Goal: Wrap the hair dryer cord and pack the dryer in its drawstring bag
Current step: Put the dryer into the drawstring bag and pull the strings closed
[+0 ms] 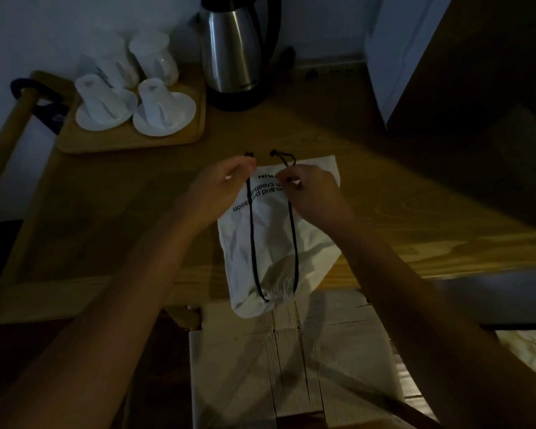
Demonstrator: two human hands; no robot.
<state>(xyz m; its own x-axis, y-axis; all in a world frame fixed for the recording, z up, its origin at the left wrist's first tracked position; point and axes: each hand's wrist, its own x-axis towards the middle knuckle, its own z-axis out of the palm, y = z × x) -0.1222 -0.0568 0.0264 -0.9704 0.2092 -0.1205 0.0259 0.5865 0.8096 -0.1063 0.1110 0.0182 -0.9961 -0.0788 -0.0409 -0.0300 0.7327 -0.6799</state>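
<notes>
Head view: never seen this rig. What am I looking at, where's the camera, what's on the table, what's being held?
No robot here: a person's two bare hands, filmed by one wide-angle camera worn on the head, looking down. On the wooden table lies a white drawstring cloth bag with black lettering, its gathered mouth nearest the person. The left hand and right hand each pinch one black drawstring cord. Behind stand a steel electric kettle and a wooden tray of upturned white cups on saucers. No dryer shows.
</notes>
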